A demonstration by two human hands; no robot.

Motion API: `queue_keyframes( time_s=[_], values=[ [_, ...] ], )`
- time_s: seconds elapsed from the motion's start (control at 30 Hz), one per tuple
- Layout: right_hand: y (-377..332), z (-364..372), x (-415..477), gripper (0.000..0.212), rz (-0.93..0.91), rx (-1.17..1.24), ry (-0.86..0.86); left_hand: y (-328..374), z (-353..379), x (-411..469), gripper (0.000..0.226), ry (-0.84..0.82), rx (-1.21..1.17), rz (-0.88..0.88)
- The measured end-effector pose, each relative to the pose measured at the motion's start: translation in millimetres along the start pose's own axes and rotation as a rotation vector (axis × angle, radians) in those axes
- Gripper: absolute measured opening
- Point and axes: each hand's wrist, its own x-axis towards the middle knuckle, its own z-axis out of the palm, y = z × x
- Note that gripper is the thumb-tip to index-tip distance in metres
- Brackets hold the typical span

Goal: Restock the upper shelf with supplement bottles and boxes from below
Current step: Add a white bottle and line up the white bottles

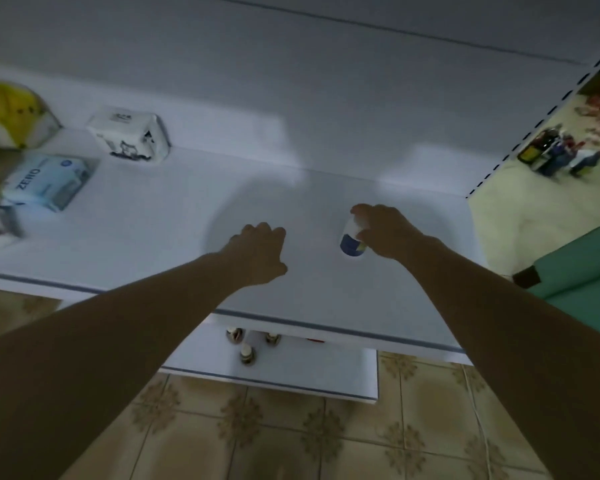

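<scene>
A white supplement bottle with a blue and yellow label stands on the white upper shelf. My right hand grips it from the right, fingers curled over its top. My left hand hovers over the shelf to the left of the bottle, fingers curled under, holding nothing that I can see. Three small bottles stand on the lower shelf, partly hidden under the upper shelf's front edge.
Soft packs lie at the shelf's left end: a white one, a light blue one, a yellow one. A green counter stands to the right. Tiled floor lies below.
</scene>
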Motion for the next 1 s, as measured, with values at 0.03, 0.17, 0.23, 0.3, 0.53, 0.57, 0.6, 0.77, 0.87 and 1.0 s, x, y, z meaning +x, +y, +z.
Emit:
queue_keyframes(
  time_s=[0.03,0.17,0.23,0.3,0.53,0.57,0.6,0.77,0.87,1.0],
  values=[
    [-0.8,2.5,-1.7,0.042,0.017,0.012,0.021,-0.5,3.7,1.3,0.056,-0.001,-0.006,-0.001],
    [-5.1,6.1,-22.2,0.037,0.001,0.035,0.000,-2.0,18.2,-5.1,0.055,-0.030,-0.023,0.008],
    [-10.2,6.1,-37.0,0.037,-0.011,0.063,-0.044,-5.2,20.7,-14.8,0.056,-0.047,-0.025,0.010],
    [-16.7,4.9,-51.9,0.039,-0.012,0.123,-0.133,-10.8,17.8,-27.3,0.058,-0.059,-0.017,-0.002],
    [-63.5,-41.4,-116.1,0.040,-0.122,0.365,-0.268,-10.2,-17.8,-89.9,0.087,-0.164,-0.104,0.043],
    [-72.9,-52.9,-126.2,0.039,-0.158,0.353,-0.265,-7.0,-25.3,-100.2,0.089,-0.171,-0.118,0.055],
    [-81.3,-64.5,-136.0,0.040,-0.190,0.334,-0.260,-4.3,-33.2,-110.5,0.091,-0.168,-0.133,0.065],
    [-115.0,-122.1,-186.8,0.049,-0.190,0.377,-0.153,4.1,-74.7,-165.7,0.084,-0.084,-0.212,0.139],
    [-134.7,-157.4,-217.5,0.044,-0.211,0.384,-0.051,11.0,-100.9,-200.1,0.070,0.042,-0.228,0.195],
    [-153.7,-201.5,-251.1,0.038,-0.291,0.342,0.080,14.2,-135.7,-236.7,0.067,0.178,-0.210,0.220]
  ],
)
